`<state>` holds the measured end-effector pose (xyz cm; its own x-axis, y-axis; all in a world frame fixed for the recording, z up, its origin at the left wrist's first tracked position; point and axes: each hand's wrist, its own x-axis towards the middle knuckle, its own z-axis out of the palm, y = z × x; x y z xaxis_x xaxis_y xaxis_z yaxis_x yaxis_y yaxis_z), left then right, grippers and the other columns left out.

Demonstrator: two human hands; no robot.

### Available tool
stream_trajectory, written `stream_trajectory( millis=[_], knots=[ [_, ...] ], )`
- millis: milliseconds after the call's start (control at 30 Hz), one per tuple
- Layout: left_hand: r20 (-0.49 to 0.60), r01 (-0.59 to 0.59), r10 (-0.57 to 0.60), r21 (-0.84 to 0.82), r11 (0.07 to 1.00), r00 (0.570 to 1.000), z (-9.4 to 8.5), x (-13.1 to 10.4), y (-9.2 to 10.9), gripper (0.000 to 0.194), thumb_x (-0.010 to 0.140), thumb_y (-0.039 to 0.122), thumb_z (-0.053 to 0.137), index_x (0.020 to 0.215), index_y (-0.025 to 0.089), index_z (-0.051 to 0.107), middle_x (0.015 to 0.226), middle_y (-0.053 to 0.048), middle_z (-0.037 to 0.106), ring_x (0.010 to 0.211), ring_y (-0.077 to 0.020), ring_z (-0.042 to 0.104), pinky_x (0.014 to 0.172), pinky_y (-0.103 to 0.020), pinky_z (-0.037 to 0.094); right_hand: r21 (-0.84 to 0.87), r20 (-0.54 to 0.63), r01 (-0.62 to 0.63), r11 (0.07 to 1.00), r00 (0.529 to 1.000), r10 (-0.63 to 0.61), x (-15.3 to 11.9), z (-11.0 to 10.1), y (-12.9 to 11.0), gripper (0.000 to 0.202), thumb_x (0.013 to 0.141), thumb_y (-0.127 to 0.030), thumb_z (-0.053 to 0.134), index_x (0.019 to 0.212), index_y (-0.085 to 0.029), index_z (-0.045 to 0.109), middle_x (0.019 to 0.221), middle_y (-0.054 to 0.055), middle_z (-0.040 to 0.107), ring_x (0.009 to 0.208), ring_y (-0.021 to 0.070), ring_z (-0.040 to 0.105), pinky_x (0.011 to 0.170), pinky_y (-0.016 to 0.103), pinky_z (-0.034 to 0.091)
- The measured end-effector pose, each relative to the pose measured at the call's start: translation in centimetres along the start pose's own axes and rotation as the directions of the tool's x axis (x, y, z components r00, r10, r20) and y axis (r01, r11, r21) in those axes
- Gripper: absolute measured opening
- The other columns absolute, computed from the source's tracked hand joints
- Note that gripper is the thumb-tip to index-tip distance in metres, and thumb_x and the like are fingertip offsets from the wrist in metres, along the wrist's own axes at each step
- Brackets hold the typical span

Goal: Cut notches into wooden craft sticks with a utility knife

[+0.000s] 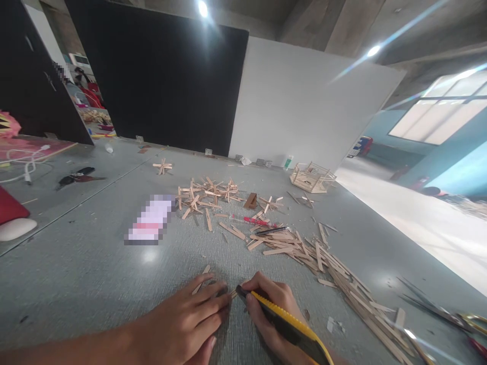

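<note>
Gray tabletop (95, 284) spreading below my camera. Six o'clock: right hand (281, 295) gripping yellow cutter (289, 325) snugly; left hand (190, 314) resting at small stick (233, 293), hold I'm not making out. Four o'clock: loose sticks (348, 285) lying heaped.

plastic cutter (287, 323), wooden sticks (337, 268); glossy tabletop (87, 284)
</note>
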<state>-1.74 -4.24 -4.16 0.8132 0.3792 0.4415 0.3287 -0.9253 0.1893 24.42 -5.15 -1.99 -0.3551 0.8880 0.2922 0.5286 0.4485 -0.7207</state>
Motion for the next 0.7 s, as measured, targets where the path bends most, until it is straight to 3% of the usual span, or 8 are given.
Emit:
stream_trajectory(
  millis=[400,533,700],
  knots=[
    [-0.035,0.046,-0.046,-0.006,0.999,0.998,0.0,0.3,0.2,0.043,0.094,0.017,0.054,0.136,0.012,0.063,0.138,-0.013,0.070,0.137,-0.0305,0.057,0.126,-0.051,0.035,-0.008,-0.013,0.014,1.000,1.000,-0.014,0.2,0.0,-0.1,0.013,0.100,-0.025,0.051,0.096,-0.022,0.064,0.074,0.000,0.069,0.060,0.0136,0.063,0.058,0.023,0.047],
    [0.018,0.031,-0.030,-0.022,0.999,0.999,-0.7,0.8,0.4,0.034,0.096,0.020,0.053,0.126,0.011,0.068,0.126,-0.014,0.073,0.120,-0.0288,0.064,0.123,-0.048,0.040,0.012,-0.016,0.017,1.000,1.000,-0.017,0.2,0.1,0.0,0.014,0.100,-0.025,0.051,0.095,-0.021,0.064,0.072,0.000,0.068,0.057,0.0131,0.062,0.058,0.023,0.046],
    [0.078,0.035,-0.036,0.020,0.999,0.996,-1.8,1.6,1.0,0.028,0.099,0.022,0.055,0.118,0.009,0.071,0.120,-0.015,0.073,0.113,-0.0296,0.064,0.119,-0.047,0.042,0.000,-0.005,-0.025,1.000,1.000,0.025,-0.1,0.2,-0.1,0.020,0.103,-0.030,0.049,0.096,-0.021,0.065,0.076,0.003,0.070,0.062,0.0160,0.064,0.057,0.025,0.047]
  ],
)
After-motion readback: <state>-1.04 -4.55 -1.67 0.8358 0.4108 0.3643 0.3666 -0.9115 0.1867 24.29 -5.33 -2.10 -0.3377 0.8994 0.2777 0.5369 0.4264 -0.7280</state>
